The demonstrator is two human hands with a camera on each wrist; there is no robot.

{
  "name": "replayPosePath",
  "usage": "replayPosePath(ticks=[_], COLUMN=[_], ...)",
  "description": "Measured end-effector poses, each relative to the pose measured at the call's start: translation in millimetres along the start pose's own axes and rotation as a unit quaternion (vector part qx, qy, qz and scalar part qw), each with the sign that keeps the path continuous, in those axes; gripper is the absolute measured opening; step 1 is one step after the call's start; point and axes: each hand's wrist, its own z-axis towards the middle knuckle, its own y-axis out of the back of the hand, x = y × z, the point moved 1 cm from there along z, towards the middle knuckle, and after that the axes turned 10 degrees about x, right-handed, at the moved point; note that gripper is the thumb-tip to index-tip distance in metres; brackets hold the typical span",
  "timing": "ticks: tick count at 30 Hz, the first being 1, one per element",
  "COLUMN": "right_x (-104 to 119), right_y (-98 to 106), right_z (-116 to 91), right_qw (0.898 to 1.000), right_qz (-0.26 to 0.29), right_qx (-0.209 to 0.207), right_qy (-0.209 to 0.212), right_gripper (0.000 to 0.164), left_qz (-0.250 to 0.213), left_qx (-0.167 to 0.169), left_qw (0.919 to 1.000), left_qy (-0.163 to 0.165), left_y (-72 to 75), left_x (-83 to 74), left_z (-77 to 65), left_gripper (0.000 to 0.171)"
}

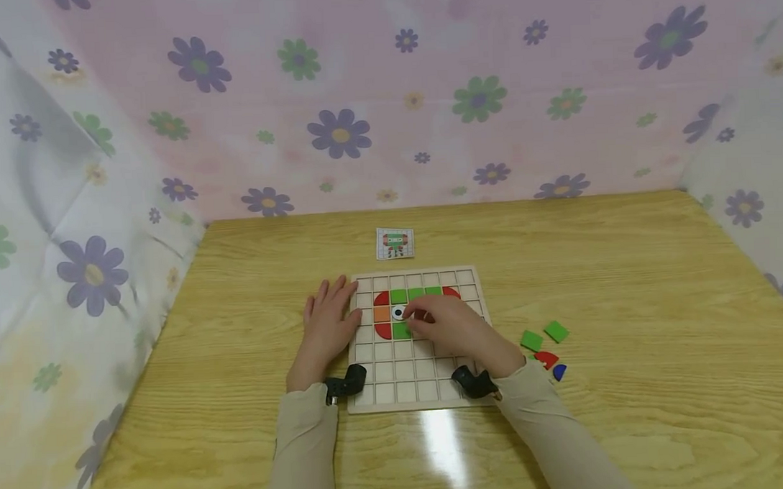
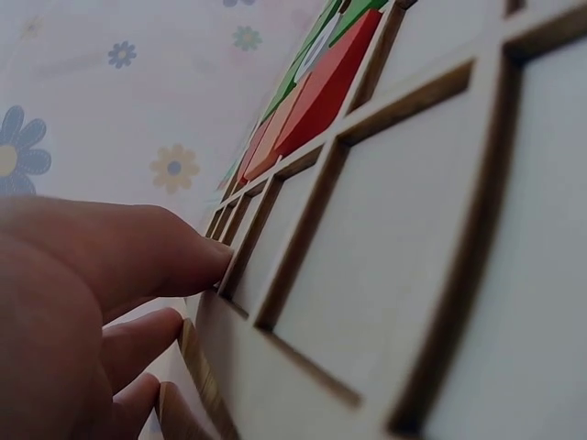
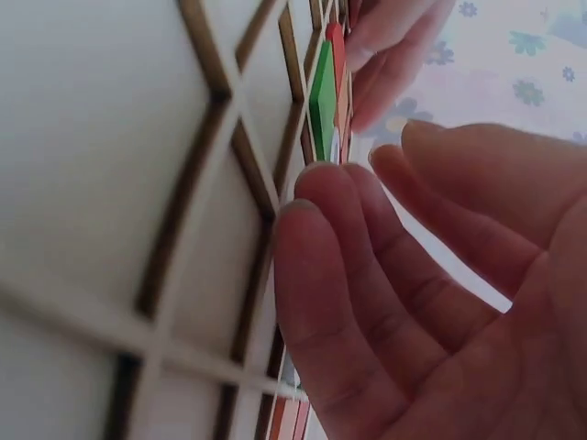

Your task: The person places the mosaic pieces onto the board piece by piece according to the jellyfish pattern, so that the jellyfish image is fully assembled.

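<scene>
A square wooden grid board (image 1: 383, 373) lies on the table. Red quarter-circles (image 1: 382, 298), green squares (image 1: 399, 296), an orange square (image 1: 382, 314) and a round white eye piece (image 1: 398, 312) sit in its cells. My left hand (image 1: 326, 326) rests along the board's left edge, the thumb touching the rim in the left wrist view. My right hand (image 1: 451, 327) is over the board, fingers bent gently, fingertips at the eye piece and the green square under it. In the right wrist view nothing shows between thumb and fingers. The hand hides several cells to the right.
Loose pieces lie right of the board: green squares (image 1: 556, 331), a red piece (image 1: 546, 360) and a blue half-circle (image 1: 560, 372). A small picture card (image 1: 395, 243) with a grid figure lies behind the board. Flowered cloth (image 1: 386, 93) surrounds the wooden table (image 1: 269, 263).
</scene>
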Motion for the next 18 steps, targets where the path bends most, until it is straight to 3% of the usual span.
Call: replayPosePath(ticks=[11,18], right_x=[-22,-35], right_y=[8,20], right_z=[-24,-41], right_qw=[1.000,1.000], right_qz=[-0.022,-0.004], right_qx=[-0.016,-0.022], right_qy=[0.007,-0.001], right_gripper=[0.015,0.017], left_qz=[-0.003,-0.009], left_qx=[0.003,0.001], left_qw=[1.0000,1.0000], left_qy=[0.005,0.002], left_y=[0.0,-0.1], left_x=[1.0,-1.5], left_z=[-0.3,-1.5], left_gripper=[0.048,0.048])
